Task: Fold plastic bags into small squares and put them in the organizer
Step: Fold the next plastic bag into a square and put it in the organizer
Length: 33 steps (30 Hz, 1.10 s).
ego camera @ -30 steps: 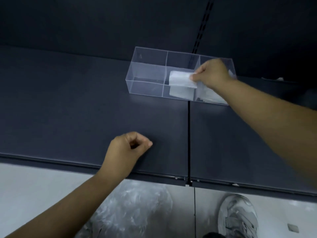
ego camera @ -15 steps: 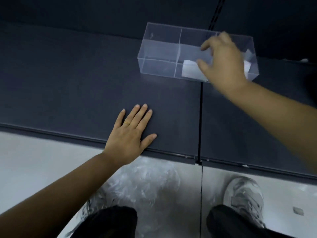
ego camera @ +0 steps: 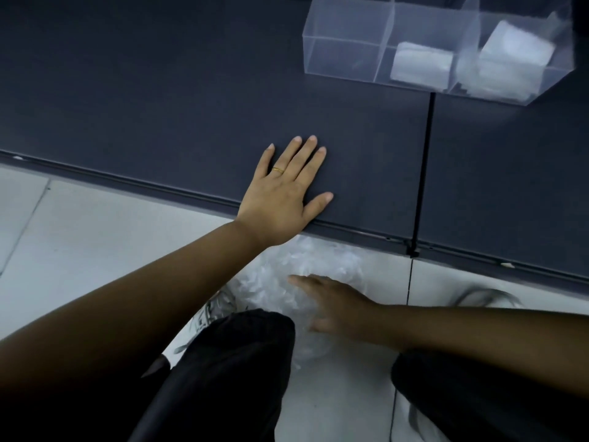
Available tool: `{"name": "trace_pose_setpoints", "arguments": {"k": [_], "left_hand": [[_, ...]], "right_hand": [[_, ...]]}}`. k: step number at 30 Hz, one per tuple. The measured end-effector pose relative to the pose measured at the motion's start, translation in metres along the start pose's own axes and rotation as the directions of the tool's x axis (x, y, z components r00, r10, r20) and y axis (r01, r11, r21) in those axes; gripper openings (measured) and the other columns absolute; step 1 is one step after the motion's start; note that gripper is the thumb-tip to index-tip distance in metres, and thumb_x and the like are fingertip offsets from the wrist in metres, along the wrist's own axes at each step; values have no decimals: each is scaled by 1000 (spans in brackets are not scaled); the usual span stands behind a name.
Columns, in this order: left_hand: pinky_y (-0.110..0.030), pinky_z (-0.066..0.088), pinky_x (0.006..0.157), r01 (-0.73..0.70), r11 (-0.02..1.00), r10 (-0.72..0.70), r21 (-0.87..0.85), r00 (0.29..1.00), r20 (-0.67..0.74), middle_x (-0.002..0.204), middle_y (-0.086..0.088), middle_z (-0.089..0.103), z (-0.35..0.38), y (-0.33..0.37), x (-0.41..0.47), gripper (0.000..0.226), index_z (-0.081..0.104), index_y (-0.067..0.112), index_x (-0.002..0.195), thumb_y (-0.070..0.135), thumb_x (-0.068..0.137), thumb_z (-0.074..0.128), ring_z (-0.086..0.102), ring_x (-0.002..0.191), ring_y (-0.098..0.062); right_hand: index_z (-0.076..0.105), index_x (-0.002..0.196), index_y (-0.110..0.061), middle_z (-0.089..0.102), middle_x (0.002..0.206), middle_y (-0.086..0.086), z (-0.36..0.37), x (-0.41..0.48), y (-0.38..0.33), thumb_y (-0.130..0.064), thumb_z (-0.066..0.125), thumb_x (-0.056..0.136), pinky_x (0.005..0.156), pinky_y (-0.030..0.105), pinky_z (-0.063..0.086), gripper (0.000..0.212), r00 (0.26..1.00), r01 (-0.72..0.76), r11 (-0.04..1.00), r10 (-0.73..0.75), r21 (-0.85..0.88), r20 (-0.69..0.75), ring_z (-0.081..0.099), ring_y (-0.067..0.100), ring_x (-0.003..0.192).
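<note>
Two hands show. The left hand (ego camera: 280,199) lies flat, palm down, on the near edge of the desk (ego camera: 159,106), fingers straight and slightly spread, with a gold ring (ego camera: 278,170) on one finger. Below that edge, a crumpled pile of clear plastic bags (ego camera: 274,282) sits on the pale floor (ego camera: 95,224). The blurred right hand (ego camera: 341,307) reaches over the pile with fingers stretched out, gripping nothing; whether it touches the pile I cannot tell. Toward the desk's far right stands the clear organizer (ego camera: 347,33). One folded bag (ego camera: 420,67) lies in its middle compartment, and folded bags (ego camera: 516,49) fill the right one.
</note>
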<state>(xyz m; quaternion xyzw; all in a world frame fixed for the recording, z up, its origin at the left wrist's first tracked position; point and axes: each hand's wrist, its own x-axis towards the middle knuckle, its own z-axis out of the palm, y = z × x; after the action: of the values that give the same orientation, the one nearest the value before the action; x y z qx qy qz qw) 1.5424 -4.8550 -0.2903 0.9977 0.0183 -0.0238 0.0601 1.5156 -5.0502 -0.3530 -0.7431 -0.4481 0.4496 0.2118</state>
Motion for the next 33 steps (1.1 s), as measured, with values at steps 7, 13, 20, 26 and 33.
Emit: {"name": "trace_pose_setpoints", "arguments": {"k": [7,13,20,26,33], "left_hand": [[-37,-8,119,53,975,-33,-215,995,95,161,5,6,-16,-1,1,68,17,23,152,60,95,19,-4,147,-8],[-35,21,111,367,303,203,-880,877,436,140,21,49,-70,-2,-6,74,50,42,134,84,80,21,35,134,5],[-20,50,89,365,242,56,-899,920,389,100,-3,74,-69,10,12,29,74,26,101,28,73,77,69,96,-14],[-21,50,80,399,294,-306,-868,900,310,74,6,71,-53,5,22,11,71,23,91,14,85,70,63,68,-3],[-42,12,115,-106,877,25,-469,984,-176,155,14,12,-77,31,22,105,19,35,149,79,63,60,9,145,-12]], "right_hand": [[60,68,-19,55,72,-5,-55,-41,-23,-18,60,80,63,29,41,13,935,98,985,-42,140,-352,50,7,69],[63,75,-1,59,68,12,-158,-81,-41,-35,69,80,61,24,42,35,814,235,851,91,469,-574,53,11,63],[60,84,4,59,65,10,-212,-93,16,-26,68,87,52,24,42,31,543,185,809,389,558,-744,50,16,54],[58,107,-13,56,83,3,-229,-112,56,-22,72,84,64,11,42,29,241,-21,878,468,478,-850,49,2,65],[55,112,-26,46,112,-10,-155,-125,-10,-58,67,74,95,24,38,51,571,58,997,15,59,-821,50,7,107]]}}
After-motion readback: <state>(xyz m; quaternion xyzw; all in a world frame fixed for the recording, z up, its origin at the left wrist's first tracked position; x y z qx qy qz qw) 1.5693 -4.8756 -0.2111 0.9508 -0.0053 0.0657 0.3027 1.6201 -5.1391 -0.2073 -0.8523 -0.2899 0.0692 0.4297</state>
